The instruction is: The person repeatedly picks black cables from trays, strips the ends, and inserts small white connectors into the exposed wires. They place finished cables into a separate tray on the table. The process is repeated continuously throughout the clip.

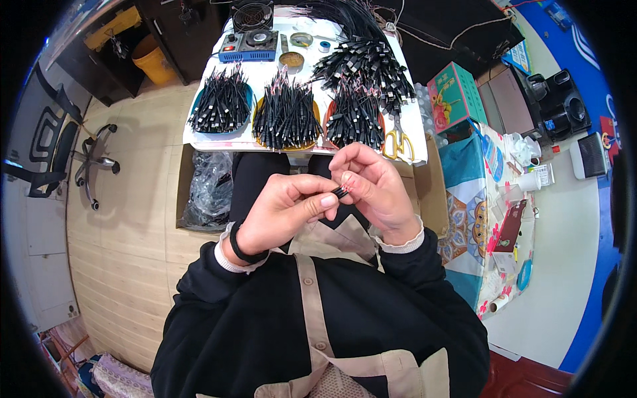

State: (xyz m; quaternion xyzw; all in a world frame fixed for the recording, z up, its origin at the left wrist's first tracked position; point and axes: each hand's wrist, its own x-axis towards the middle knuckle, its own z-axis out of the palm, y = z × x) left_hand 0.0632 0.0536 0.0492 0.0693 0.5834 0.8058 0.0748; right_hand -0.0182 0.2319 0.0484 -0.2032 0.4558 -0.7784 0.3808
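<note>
My left hand [288,207] pinches a few short black cables [341,192] between thumb and fingers, above my lap. Thin pinkish-red wire ends stick out of them toward my right hand [381,198]. The right thumb and fingers close round these ends; the exact contact is partly hidden. Beyond my hands, three heaps of black cables with metal plugs and reddish wire ends sit at the white table's near side: one in a blue tray [249,99], one in a yellow tray [262,140], one in an orange-red tray [383,126]. A larger cable pile [365,63] lies behind at the right.
Yellow-handled scissors [399,142] lie at the table's near right corner. A blue heating device [249,46], a small fan [253,16] and round tins [291,60] stand farther back. Boxes flank my legs; an office chair [96,159] stands left, a cloth-covered table [464,219] right.
</note>
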